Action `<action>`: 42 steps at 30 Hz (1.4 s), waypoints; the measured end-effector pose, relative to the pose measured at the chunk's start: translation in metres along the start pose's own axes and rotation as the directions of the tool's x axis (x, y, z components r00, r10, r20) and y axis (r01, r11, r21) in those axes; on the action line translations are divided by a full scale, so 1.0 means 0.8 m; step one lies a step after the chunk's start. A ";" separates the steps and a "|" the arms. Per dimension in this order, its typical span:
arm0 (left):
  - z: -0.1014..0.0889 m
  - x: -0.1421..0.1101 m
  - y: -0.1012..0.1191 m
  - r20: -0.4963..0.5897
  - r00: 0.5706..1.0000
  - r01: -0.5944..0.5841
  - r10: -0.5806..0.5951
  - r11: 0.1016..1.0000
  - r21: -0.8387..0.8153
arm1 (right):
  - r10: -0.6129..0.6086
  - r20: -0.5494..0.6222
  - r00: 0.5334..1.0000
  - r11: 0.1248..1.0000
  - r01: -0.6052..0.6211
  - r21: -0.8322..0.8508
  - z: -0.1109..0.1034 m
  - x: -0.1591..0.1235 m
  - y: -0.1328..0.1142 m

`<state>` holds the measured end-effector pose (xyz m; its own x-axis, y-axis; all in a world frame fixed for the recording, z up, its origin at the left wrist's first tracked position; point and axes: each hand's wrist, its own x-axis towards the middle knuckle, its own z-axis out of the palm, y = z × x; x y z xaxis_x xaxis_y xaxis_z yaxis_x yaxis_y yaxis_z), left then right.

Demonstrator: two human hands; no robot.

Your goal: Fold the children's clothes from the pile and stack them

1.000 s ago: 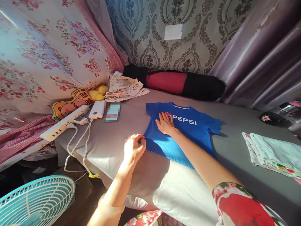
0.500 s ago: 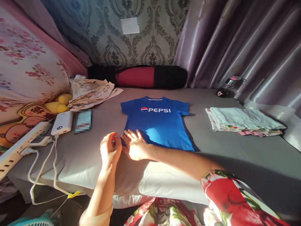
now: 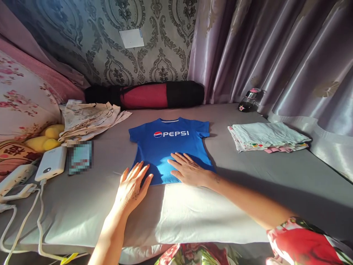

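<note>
A small blue T-shirt (image 3: 168, 145) with a white PEPSI logo lies flat, front up, on a grey bed sheet (image 3: 248, 176). My left hand (image 3: 132, 186) lies flat with fingers spread on the shirt's lower left hem corner. My right hand (image 3: 190, 170) rests flat, fingers stretched out, on the lower middle of the shirt. Neither hand holds anything.
A folded stack of pale clothes (image 3: 266, 137) lies to the right. Crumpled beige cloth (image 3: 88, 117), a white power bank (image 3: 51, 168), a phone (image 3: 79, 157) and a power strip (image 3: 13, 178) sit left. A black and red roll (image 3: 146, 95) lies against the patterned wall; curtains hang right.
My left hand opened from a pinch at the shirt's hem and now lies flat. My right hand slid right along the lower shirt. The view has swung to the right.
</note>
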<state>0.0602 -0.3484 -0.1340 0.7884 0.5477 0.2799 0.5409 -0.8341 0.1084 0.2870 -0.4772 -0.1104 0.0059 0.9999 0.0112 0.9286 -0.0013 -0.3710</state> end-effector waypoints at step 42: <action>0.122 0.347 0.139 0.334 0.900 -0.252 0.280 0.959 -0.126 | 0.048 -0.055 0.997 0.998 -0.045 0.048 -0.014 -0.082 0.044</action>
<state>0.3679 -0.2823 -0.1371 0.9590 0.2811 -0.0363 0.2833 -0.9467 0.1533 0.3232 -0.5431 -0.1141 0.0705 0.9965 0.0447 0.9084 -0.0456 -0.4156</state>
